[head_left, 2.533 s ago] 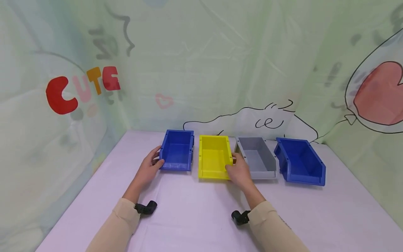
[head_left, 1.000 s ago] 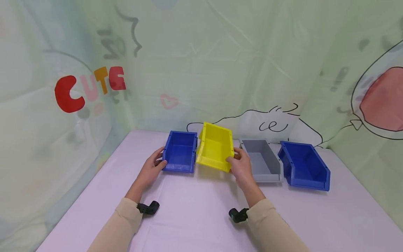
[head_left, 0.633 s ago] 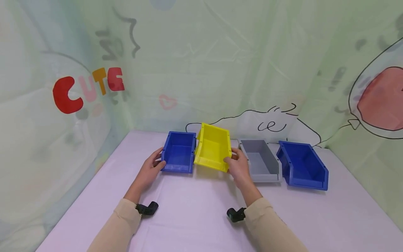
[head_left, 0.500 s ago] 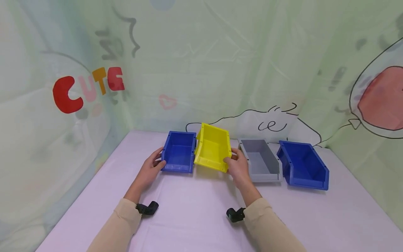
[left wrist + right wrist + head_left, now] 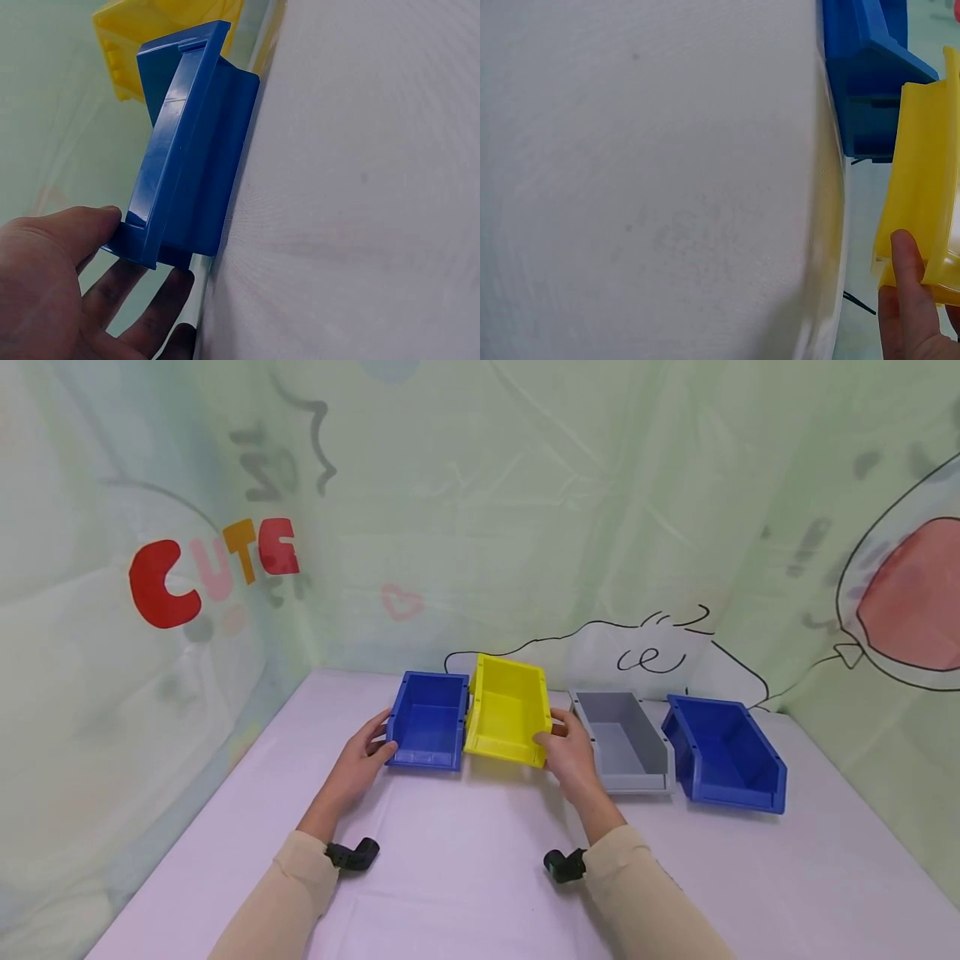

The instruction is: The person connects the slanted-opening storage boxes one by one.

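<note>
A small blue storage bin (image 5: 427,722) sits on the table at the left end of a row. My left hand (image 5: 362,767) holds its left wall, thumb on the front corner and fingers along the outside, as the left wrist view shows on the blue bin (image 5: 199,142). Raised off the table, a yellow storage bin (image 5: 508,714) tilts with its left side against the blue bin's right wall. My right hand (image 5: 572,762) grips the yellow bin's right wall near the front. In the right wrist view, fingers (image 5: 909,270) support the yellow bin (image 5: 919,165) from underneath.
A grey bin (image 5: 626,743) stands just right of my right hand. Beyond it is a larger blue bin (image 5: 727,756), set at an angle. The white-covered table (image 5: 465,877) ends at a printed curtain (image 5: 525,527) behind the row.
The yellow bin has risen off the table, tilted and moved left against the blue bin, carried by my right hand. Lately it has levelled slightly. My left hand keeps its hold.
</note>
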Tool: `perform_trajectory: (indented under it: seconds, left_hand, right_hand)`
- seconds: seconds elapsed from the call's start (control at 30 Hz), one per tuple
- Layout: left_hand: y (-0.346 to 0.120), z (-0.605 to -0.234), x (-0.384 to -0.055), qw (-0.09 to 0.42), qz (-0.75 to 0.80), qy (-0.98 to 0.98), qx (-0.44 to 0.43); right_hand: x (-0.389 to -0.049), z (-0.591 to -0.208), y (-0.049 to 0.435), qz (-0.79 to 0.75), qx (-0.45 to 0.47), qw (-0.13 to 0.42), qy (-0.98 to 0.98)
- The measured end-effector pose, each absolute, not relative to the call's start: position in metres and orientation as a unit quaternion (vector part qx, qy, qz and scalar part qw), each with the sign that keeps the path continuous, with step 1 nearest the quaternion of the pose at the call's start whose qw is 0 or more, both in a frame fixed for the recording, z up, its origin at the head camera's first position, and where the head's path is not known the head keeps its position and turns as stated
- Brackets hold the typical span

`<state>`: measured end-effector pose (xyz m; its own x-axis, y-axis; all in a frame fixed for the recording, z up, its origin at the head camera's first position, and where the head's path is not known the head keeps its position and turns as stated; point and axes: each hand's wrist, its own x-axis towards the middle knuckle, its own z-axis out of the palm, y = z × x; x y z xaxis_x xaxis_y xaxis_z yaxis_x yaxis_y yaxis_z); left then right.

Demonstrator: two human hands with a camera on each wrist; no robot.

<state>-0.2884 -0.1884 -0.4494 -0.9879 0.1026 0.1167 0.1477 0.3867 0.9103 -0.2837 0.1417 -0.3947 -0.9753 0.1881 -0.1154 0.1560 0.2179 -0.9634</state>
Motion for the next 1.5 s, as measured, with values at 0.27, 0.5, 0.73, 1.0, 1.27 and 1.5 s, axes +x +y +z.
perform_trajectory:
  seconds: [0.27, 0.5, 0.73, 1.0, 1.27, 1.5]
  left_hand:
    - [-0.188, -0.448, -0.288, 0.021, -0.554, -0.829, -0.078]
    - [-0.187, -0.448, -0.289, 0.019, -0.558, -0.826, -0.078]
    - [-0.186, -0.447, -0.289, 0.019, -0.564, -0.822, -0.075]
    - [-0.187, -0.449, -0.289, 0.023, -0.56, -0.824, -0.08]
    - [-0.187, -0.448, -0.289, 0.03, -0.563, -0.822, -0.084]
    - [-0.188, -0.449, -0.289, 0.026, -0.561, -0.823, -0.086]
  right_hand:
    - [-0.284, -0.392, 0.141, 0.603, -0.107, 0.016, -0.79]
    - [-0.285, -0.385, 0.14, 0.582, -0.094, 0.022, -0.808]
    - [-0.284, -0.378, 0.139, 0.539, -0.075, 0.044, -0.838]
    - [-0.282, -0.371, 0.136, 0.498, -0.054, 0.052, -0.864]
    - [-0.283, -0.37, 0.137, 0.466, -0.04, 0.041, -0.883]
    - [-0.281, -0.369, 0.139, 0.434, -0.036, 0.043, -0.899]
